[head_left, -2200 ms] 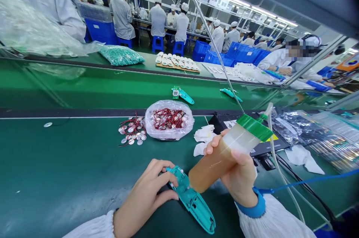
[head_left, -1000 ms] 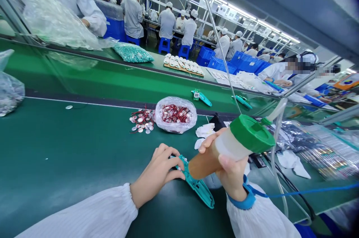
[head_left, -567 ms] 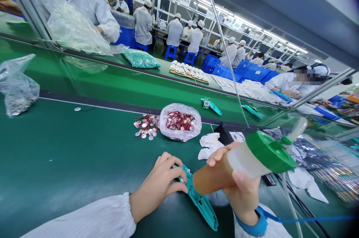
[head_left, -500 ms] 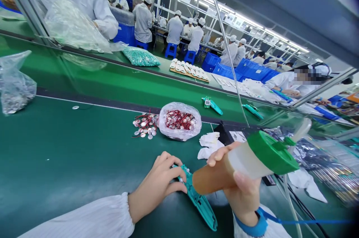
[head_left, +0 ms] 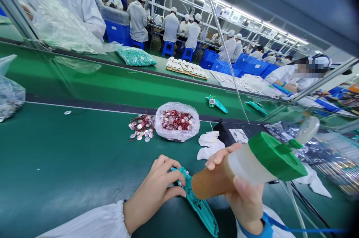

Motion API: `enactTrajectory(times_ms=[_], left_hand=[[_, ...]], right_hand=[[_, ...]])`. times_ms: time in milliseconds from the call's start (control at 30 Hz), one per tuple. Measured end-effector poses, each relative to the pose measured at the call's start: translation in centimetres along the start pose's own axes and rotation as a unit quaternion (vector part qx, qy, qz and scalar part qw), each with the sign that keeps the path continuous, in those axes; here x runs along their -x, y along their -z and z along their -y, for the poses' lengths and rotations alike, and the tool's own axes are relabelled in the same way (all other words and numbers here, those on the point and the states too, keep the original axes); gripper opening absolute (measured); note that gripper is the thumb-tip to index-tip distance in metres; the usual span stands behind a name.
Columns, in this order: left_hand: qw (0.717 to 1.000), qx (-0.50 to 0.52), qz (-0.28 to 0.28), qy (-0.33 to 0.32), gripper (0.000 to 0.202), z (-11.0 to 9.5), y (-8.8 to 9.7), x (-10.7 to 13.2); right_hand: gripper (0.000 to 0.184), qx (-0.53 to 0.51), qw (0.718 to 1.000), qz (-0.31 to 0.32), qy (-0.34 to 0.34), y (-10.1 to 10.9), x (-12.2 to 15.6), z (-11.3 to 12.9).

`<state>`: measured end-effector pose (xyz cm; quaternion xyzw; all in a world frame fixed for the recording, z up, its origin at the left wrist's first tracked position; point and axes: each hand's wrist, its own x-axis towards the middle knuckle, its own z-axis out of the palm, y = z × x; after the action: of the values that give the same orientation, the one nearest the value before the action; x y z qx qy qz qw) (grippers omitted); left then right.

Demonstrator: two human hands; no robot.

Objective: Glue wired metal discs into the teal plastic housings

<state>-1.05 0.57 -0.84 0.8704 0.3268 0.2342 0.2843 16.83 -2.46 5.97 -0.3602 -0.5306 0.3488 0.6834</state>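
On the bench in front of me lies a long teal plastic housing (head_left: 206,213), its hollow inside facing up. My left hand (head_left: 161,180) pinches its upper end between thumb and fingers. My right hand (head_left: 246,197) is wrapped round a thick glue dispensing syringe (head_left: 249,165) with amber-brown contents and a green cap. It is tilted, its lower end over the housing; that end's tip is hidden, so I cannot tell if it touches. A clear hose (head_left: 308,129) runs from the cap. A blue wrist strap (head_left: 265,226) sits on my right wrist.
A plastic bag of red-wired discs (head_left: 178,122) stands ahead, a loose pile of discs (head_left: 141,127) beside it. Crumpled white tissue (head_left: 209,144) and a black box (head_left: 232,133) lie near the syringe. Teal devices (head_left: 217,104) rest on the green conveyor (head_left: 126,85). Co-workers sit beyond.
My view has shifted slightly, moving the bench items a little left. The teal devices on the conveyor have moved right. Both hands keep their hold, with the syringe still over the housing.
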Motion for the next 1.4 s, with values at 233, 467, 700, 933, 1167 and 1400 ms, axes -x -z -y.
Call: enactTrajectory(times_ms=[233, 467, 700, 933, 1167, 1400], left_hand=[[1.0, 0.005, 0.01, 0.005, 0.01, 0.0, 0.3, -0.2], [0.999, 0.009, 0.027, 0.02, 0.011, -0.3, 0.5, -0.2], [0.999, 0.01, 0.03, 0.02, 0.012, -0.2, 0.4, -0.1], [0.999, 0.028, 0.023, 0.02, 0.012, -0.2, 0.5, 0.0], [0.999, 0.031, 0.012, 0.012, 0.012, 0.1, 0.4, -0.1], [1.0, 0.028, 0.001, 0.0, 0.011, 0.4, 0.4, 0.0]], right_hand=[[0.029, 0.005, 1.0, 0.011, 0.003, -0.1, 0.0, 0.0], [0.03, 0.009, 1.0, 0.005, 0.001, 0.0, 0.3, 0.1], [0.031, -0.021, 0.997, -0.064, 0.025, -0.2, 0.3, -0.9], [0.036, -0.025, 0.997, -0.072, 0.006, -0.2, 1.2, -0.6], [0.034, -0.073, 0.995, -0.058, -0.026, -0.4, 0.6, 0.2], [0.034, -0.116, 0.989, -0.056, -0.072, 0.2, 0.1, -0.1]])
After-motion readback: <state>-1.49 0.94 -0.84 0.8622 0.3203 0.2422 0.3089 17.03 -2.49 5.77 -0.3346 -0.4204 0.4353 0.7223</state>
